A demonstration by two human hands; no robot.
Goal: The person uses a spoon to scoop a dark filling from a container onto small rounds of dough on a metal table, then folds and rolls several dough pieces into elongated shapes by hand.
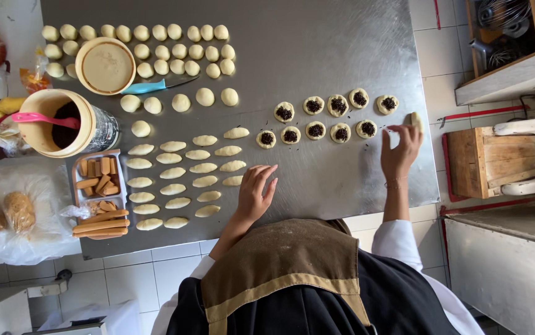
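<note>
On the steel worktop [317,37] the landmark is the double row of flattened dough discs topped with dark filling [328,118]. The right hand [400,149] hovers just past the far end of that row, near the worktop's edge, fingers curled in a light pinch around a small pale piece of dough [416,121] held at the fingertips; the hand is mostly closed on it, not clenched. The left hand [256,189] rests flat and open on the worktop on the near side of the row, holding nothing, just beside the oval dough pieces [184,177]. Well away from the filled row, at the other end of the worktop, stand an open tub of dark filling [62,124] with a pink spoon [44,118], its lid [106,66], and many round dough balls [168,49]. Judging from this, the piece should be handled gently at its rim so it keeps shape, and set down in line with the row without touching its neighbours or smearing the filling.
</note>
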